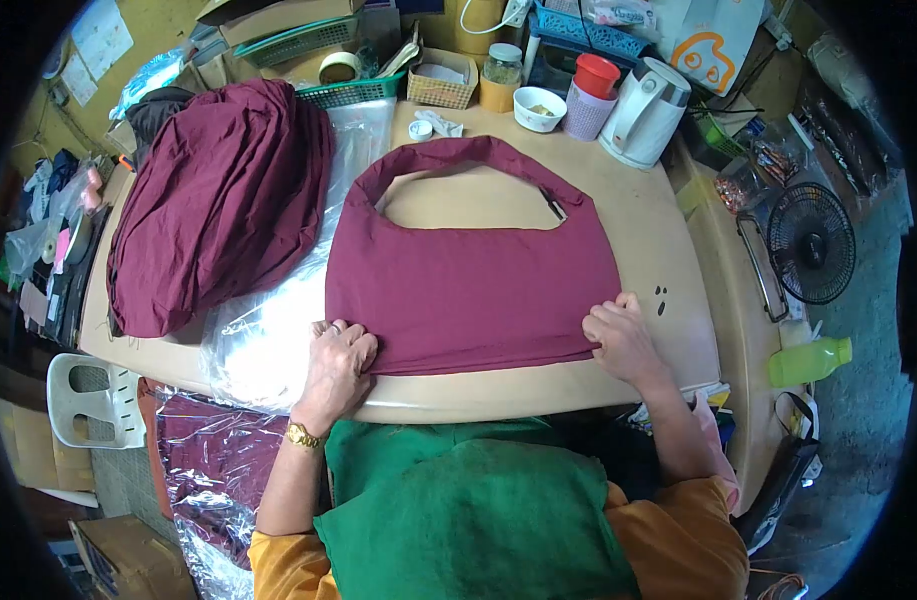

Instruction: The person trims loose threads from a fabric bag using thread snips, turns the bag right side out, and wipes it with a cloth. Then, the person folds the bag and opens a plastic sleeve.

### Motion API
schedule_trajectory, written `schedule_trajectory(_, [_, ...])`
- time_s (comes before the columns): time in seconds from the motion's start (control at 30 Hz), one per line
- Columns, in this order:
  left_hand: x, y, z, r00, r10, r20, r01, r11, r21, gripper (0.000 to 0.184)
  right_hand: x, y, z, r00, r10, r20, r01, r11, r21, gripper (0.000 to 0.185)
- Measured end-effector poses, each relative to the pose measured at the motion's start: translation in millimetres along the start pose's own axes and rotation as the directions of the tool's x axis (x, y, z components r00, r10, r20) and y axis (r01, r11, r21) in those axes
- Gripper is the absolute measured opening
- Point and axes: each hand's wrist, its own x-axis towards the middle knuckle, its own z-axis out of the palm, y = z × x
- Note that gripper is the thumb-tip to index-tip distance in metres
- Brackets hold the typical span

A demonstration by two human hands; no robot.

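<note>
One maroon bag, left grip and right grip both curled closed on its lower corners! One maroon heap left of it, counter showing rightward, front edge just below.

Plain maroon bag — green cloth, orange sleeves, white kettle, red cup — beige tabletop.

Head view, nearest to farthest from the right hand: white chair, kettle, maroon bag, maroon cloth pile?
1. Maroon bag: touching the right hand.
2. Kettle: far right of the table.
3. Maroon cloth pile: table's left side.
4. White chair: far left, off the table.
</note>
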Motion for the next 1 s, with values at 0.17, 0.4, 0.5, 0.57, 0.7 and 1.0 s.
schedule_trajectory(0.17, [-4,-3,10,1.0,0.024,0.001,-0.024,0.998,0.052,0.026,-11,-2,9,0.998,0.006,-0.066,-0.009,0.999,-0.042,0.022])
schedule_trajectory(0.4, [0,-3,-1,0.999,0.01,0.047,-0.012,0.999,0.042,0.034,-29,17,5,0.986,0.166,-0.03,-0.167,0.985,-0.044,0.018])
schedule_trajectory(0.5, [-4,25,-42,0.981,-0.115,0.154,0.106,0.992,0.066,0.044,-26,2,-34,0.964,0.262,-0.036,-0.26,0.914,-0.312,0.007])
schedule_trajectory(0.57, [1,42,-60,0.95,-0.209,0.233,0.182,0.974,0.134,0.05,-11,-10,-57,0.922,0.373,-0.099,-0.386,0.9,-0.201,0.008])
schedule_trajectory(0.7, [29,70,-31,0.994,-0.105,-0.012,0.105,0.99,0.091,0.072,43,-53,-28,0.878,0.423,-0.225,-0.409,0.906,0.107,0.042])
schedule_trajectory(1.0, [-3,11,-49,0.965,-0.257,0.053,0.258,0.966,-0.016,0.105,48,-35,42,0.895,0.445,0.02,-0.445,0.896,-0.004,0.062])
